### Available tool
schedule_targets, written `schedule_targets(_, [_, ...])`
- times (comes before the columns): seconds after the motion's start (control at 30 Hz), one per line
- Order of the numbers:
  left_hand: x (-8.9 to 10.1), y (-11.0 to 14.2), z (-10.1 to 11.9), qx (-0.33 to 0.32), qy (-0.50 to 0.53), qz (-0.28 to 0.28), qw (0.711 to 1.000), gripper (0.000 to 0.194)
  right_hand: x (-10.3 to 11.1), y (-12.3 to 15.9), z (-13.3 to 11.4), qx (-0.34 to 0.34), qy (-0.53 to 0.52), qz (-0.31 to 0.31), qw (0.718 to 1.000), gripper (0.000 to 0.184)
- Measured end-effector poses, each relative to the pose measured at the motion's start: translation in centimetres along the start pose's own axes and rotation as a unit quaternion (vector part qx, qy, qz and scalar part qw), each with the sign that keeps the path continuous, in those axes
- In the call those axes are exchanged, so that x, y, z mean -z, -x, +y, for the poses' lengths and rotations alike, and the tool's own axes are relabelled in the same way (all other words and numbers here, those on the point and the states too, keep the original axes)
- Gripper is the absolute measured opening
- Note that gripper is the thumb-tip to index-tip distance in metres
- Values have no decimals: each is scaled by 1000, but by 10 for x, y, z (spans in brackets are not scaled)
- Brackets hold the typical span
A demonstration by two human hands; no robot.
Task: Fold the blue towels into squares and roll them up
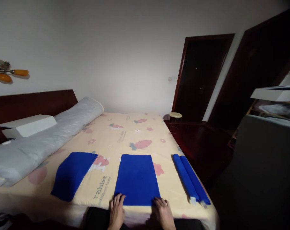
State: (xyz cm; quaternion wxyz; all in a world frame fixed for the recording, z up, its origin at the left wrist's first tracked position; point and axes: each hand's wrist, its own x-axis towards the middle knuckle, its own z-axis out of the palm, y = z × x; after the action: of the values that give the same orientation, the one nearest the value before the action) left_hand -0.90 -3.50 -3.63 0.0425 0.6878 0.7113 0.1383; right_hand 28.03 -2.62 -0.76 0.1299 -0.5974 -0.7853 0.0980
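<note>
Left hand [117,210], right hand [163,210] half-curled, touching flat cloth [137,180], grip unclear; blue rolls [185,177] right, skewed cloth [72,175] left.

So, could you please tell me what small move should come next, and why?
Perhaps roll the near edge of the middle blue cloth: it lies flat, the left hand and right hand touch its near corners, and two rolled cloths lie nearby.

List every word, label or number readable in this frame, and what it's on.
"rabbit": printed on the bedsheet.
Smaller line beside it: seems to end in "best"; the rest is blurred.
Farther bedsheet lettering: too blurred.
White tag on the flat blue cloth, pale tags on the rolled blue cloths: too small.
</note>
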Motion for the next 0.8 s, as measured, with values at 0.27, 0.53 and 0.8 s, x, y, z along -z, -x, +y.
schedule_targets(0.27, [39, -7, -7, 50, 9, 28, 998, 45, 14, -1, 12, -16, -4, 43, 999, 43])
schedule_targets(0.53, [58, -7, -7, 100, 46, 54, 992, 36, 14, -4, 24, -114, -69, 45, 990, 28])
schedule_targets(0.8, [64, -28, -37, 129, 110, -65, 983, 26, 14, -17, 34, -182, -122, 23, 975, 23])
